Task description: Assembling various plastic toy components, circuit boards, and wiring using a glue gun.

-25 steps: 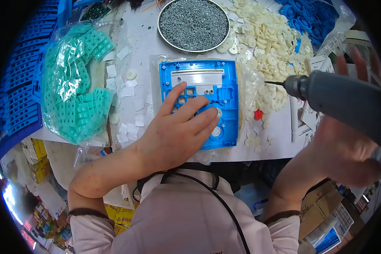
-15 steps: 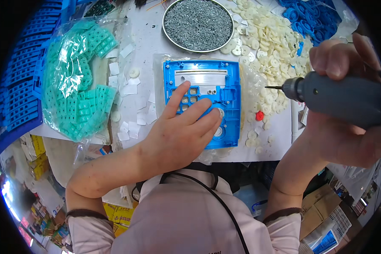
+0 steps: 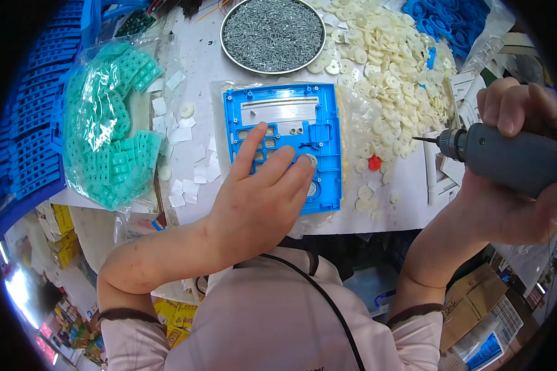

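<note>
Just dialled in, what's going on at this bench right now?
A person is working on a blue plastic panel lying flat on the white table. Their left hand rests on the panel's lower part, fingers spread over its openings. Their right hand grips a grey electric screwdriver, held off to the right, its bit pointing toward the panel but not touching it. A round tray of screws and a heap of cream discs lie behind.

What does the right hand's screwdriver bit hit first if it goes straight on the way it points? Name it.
Likely the white discs beside the blue panel. The bit in the right hand points left, toward the panel, but its height above the table is unclear, so it may pass over them.
</note>
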`<action>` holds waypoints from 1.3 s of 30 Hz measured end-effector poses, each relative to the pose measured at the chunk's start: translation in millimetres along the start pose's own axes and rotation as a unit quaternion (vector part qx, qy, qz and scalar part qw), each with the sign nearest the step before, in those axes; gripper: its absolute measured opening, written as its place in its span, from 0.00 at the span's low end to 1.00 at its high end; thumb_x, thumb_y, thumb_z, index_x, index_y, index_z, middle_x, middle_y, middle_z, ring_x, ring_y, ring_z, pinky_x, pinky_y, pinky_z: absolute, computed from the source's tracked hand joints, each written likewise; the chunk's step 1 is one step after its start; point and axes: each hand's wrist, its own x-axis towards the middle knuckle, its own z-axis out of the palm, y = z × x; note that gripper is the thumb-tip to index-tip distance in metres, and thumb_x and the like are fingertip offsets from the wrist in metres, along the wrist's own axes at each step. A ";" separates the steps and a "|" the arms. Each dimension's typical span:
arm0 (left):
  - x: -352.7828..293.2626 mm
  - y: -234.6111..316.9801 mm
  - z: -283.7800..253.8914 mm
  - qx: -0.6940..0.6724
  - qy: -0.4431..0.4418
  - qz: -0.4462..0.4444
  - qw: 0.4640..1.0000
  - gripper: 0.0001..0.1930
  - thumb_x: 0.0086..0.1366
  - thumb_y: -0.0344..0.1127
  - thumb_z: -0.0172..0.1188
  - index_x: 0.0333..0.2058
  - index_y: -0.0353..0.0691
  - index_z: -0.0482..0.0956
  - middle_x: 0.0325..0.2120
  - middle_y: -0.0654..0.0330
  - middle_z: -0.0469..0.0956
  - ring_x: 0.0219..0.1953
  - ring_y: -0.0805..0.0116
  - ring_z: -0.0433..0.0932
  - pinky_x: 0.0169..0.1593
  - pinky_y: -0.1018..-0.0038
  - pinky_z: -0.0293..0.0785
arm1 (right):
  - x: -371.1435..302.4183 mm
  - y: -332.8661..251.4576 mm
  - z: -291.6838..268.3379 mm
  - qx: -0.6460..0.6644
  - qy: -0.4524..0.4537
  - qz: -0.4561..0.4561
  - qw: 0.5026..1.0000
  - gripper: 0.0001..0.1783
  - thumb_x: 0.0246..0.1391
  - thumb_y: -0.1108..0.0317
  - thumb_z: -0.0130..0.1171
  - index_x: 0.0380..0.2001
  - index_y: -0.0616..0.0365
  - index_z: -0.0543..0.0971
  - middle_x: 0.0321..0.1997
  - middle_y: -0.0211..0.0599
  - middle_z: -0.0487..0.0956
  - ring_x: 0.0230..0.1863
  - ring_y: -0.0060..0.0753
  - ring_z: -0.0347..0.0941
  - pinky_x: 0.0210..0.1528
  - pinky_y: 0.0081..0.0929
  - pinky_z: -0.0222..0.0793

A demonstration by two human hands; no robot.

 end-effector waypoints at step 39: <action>106.4 -121.2 5.6 0.058 0.145 -0.141 0.978 0.07 0.58 0.39 0.64 0.31 0.44 0.82 0.35 0.55 0.78 0.46 0.55 0.75 0.52 0.54 0.62 | -2.4 5.1 0.3 0.026 -0.056 -0.003 0.998 0.43 0.57 0.36 0.50 0.61 0.65 0.71 0.37 0.37 0.71 0.40 0.34 0.63 0.46 0.35 0.57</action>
